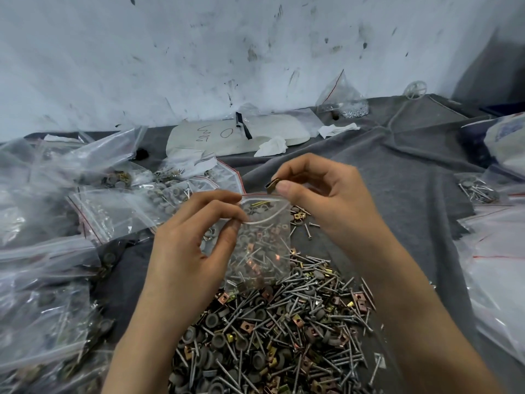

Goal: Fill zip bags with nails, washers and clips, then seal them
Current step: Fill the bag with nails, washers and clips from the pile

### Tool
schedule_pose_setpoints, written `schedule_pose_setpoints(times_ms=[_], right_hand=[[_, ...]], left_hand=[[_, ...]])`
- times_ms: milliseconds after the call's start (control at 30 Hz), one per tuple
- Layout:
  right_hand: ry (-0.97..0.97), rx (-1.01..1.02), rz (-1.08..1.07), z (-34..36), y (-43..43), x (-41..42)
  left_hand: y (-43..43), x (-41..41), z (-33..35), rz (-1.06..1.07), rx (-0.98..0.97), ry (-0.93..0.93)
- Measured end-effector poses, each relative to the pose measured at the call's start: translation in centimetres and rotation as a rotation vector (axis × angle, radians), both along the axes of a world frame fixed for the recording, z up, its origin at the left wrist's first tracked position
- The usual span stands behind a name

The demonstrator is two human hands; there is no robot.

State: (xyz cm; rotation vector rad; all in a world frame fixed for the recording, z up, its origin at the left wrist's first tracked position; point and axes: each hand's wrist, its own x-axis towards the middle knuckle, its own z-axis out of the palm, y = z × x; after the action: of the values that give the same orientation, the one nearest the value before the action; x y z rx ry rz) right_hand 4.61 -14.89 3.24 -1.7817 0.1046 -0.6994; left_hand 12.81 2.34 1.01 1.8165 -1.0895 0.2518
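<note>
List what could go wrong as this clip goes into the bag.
The clip pinched by the right hand hangs over the far rim of the zip bag, whose mouth is narrow; it could miss and fall into the loose pile below.
The left hand pinches the mouth at one corner only, so the opening may sag shut.

Two hands in shot: left hand [193, 251], right hand [321, 200]. One open zip bag [261, 251] between them, one clip [271, 185] pinched above it. One heap [270, 336] of nails, washers and clips, far too many to count. Two crumpled tissues: near tissue [272, 146], far tissue [338, 129]. One big bag [342, 100] by the wall. Filled bags [42, 280] at left, overlapping, beyond counting.
</note>
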Motion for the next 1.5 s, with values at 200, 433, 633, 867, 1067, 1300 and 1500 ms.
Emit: schedule_pose_setpoints(times_ms=[200, 433, 633, 867, 1067, 1300, 1500], right_hand=[[0.101, -0.173, -0.037, 0.3, 0.1, -0.2], [0.146, -0.066, -0.203, -1.6, -2.3, 0.7], [1.038, -0.604, 0.087, -5.7, -3.7, 1.7], [1.064, -0.624, 0.181, -5.6, -3.1, 1.9], [1.042, -0.654, 0.240, -5.7, -2.5, 2.1], [0.757, -0.370, 0.209, -4.2, -4.2, 0.9], [0.061, 0.071, -0.059, -0.6, -2.8, -0.1]], left_hand=[[0.0, -0.1, 0.1, -0.010, 0.006, -0.009], [0.0, 0.0, 0.0, 0.005, -0.004, 0.001], [0.0, 0.1, -0.1, 0.011, -0.003, -0.010], [-0.1, 0.1, -0.2, 0.000, -0.003, -0.011], [-0.1, 0.1, -0.2, -0.001, 0.001, -0.007], [-0.1, 0.0, -0.2, -0.009, 0.001, 0.003], [-0.2, -0.1, -0.1, -0.023, 0.000, 0.001]])
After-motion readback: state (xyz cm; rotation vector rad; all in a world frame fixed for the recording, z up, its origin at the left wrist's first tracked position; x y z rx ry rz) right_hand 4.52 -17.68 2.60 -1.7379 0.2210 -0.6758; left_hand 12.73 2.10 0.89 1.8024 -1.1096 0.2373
